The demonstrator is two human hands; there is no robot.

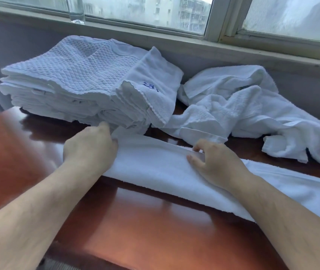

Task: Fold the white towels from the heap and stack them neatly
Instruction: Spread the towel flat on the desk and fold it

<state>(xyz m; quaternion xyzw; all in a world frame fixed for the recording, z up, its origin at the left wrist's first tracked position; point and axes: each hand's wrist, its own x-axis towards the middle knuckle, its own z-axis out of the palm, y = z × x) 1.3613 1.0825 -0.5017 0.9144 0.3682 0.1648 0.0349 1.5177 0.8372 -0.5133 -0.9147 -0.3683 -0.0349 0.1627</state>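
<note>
Head view: both hands pinch towel far edge on table.

free: table front | blocked: stack left, heap right

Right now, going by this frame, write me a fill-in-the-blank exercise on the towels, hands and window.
The stack of folded towels stands to the ____ of the crumpled heap.
The left hand and the right hand both grip the long towel, which lies on the ____.
The clear glass stands on the window ____.
Missing words: left; table; sill.
</note>
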